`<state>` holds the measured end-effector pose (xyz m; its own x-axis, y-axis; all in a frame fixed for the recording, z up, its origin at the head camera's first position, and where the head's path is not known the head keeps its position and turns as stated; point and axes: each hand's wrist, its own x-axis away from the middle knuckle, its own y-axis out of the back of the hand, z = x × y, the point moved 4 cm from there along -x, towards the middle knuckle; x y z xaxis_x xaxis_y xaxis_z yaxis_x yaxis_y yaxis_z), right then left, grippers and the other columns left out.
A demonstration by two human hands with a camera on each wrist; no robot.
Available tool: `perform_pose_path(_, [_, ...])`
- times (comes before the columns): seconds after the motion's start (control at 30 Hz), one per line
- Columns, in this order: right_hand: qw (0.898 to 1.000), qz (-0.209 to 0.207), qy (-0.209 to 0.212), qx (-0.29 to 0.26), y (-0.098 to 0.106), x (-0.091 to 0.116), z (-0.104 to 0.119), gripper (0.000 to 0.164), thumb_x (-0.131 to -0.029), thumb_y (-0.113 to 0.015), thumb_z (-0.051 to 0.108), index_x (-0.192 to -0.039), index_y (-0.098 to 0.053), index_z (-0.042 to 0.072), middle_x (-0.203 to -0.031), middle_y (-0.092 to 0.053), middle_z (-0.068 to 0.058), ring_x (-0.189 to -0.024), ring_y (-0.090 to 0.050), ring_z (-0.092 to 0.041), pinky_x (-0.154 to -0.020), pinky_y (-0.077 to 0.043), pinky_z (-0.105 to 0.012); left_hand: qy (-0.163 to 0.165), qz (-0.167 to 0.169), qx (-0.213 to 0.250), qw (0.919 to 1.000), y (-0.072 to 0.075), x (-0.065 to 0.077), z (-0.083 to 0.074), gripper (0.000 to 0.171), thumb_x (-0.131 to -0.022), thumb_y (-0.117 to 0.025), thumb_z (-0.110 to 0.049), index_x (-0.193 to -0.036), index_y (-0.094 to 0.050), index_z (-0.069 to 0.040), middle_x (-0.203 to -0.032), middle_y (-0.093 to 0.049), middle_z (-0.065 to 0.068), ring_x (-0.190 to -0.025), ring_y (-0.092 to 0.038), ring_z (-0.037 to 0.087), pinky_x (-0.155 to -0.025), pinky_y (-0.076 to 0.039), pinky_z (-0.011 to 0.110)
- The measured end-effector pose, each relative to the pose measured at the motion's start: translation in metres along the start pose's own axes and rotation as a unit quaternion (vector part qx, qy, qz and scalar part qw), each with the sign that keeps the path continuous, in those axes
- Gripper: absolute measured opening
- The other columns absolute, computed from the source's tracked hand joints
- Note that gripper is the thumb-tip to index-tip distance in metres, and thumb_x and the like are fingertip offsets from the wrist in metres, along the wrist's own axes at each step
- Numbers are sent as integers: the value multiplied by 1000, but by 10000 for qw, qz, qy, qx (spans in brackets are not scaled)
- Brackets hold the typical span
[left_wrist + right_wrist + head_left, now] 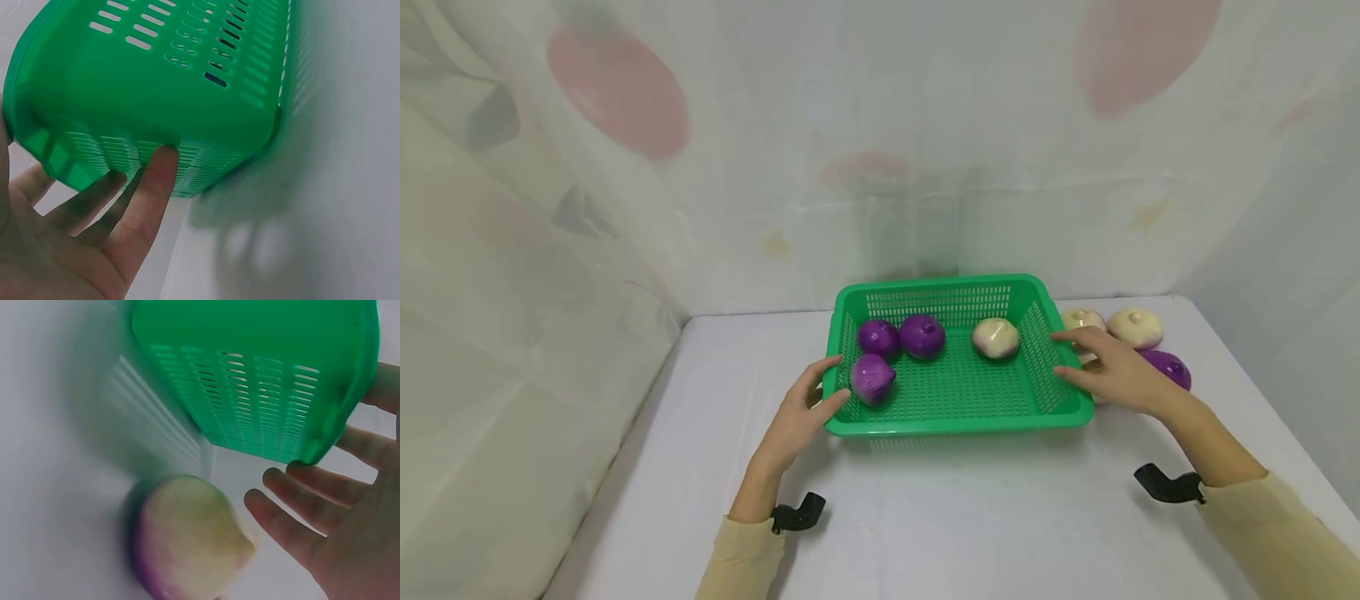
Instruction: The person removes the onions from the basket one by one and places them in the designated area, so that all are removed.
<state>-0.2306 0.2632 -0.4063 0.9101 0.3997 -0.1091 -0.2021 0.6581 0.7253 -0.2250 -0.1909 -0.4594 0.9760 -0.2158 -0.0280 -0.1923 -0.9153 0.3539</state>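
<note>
A green plastic basket [958, 423] with slotted walls is between my two hands. Three glossy purple onions [922, 336] sit at its left end, and one cream-and-purple bulb [996, 338] is toward the right. My left hand [793, 425] is at the left end, thumb and forefinger over the rim; in the left wrist view, straight fingers [147, 203] reach along the outer wall. At the opposite end, my right hand [1112, 367] has its thumb and forefinger over the rim. The right wrist view shows its other fingers [294, 528] straight and spread below the rim.
Beside the basket on the right, partly behind my right hand, are several more bulbs, including a cream one [1136, 327] and a purple one [1167, 368]. A white cloth covers the table [925, 517]. A patterned curtain [737, 167] hangs close behind the basket.
</note>
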Motion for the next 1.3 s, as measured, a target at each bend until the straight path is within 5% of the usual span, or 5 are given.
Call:
perform_pose_path(0.37, [9989,-56,-154,-440,-16,7,-16,60,-103,-62,25,-153,-39,2,-151,-41,-27,-125,-54,-49,-95,-51,-59,65,-5,-234,9997,-2,0,-2,64,-96,-68,-50,-152,-44,-34,-161,-33,-4,-144,-36,45,-108,-34,68])
perform_pose_path(0.67, [9977,-160,-189,-625,-20,11,-17,58,-103,-63,25,-152,-41,2,-152,-40,-28,-133,-46,-50,-103,-39,-67,-110,222,-798,9965,3,-1,-11,67,-96,-67,-51,-154,-42,-26,-156,-42,-2,-131,-53,37,-98,-48,58])
perform_pose_path(0.77, [9971,-209,-217,-693,-22,12,-17,57,-103,-62,25,-151,-42,2,-152,-40,-27,-133,-46,-48,-105,-40,-63,-91,199,-1148,9932,7,-2,-15,67,-96,-65,-55,-153,-42,-28,-154,-45,-1,-130,-55,34,-95,-51,56])
perform_pose_path(1.0, [9951,-362,-322,-857,-23,16,-19,54,-104,-61,26,-151,-44,5,-153,-40,-25,-134,-46,-48,-94,-37,-8,-280,236,-1590,9866,17,-4,-33,65,-97,-65,-51,-152,-46,-21,-148,-52,5,-129,-55,31,-99,-51,51])
perform_pose_path(1.3, [9942,-406,-325,-945,-22,16,-18,53,-104,-61,25,-151,-44,7,-151,-44,-23,-131,-48,-49,-91,-41,-13,-360,157,-2136,9761,33,-4,-47,61,-99,-67,-43,-148,-49,-13,-149,-50,9,-130,-53,36,-99,-52,48])
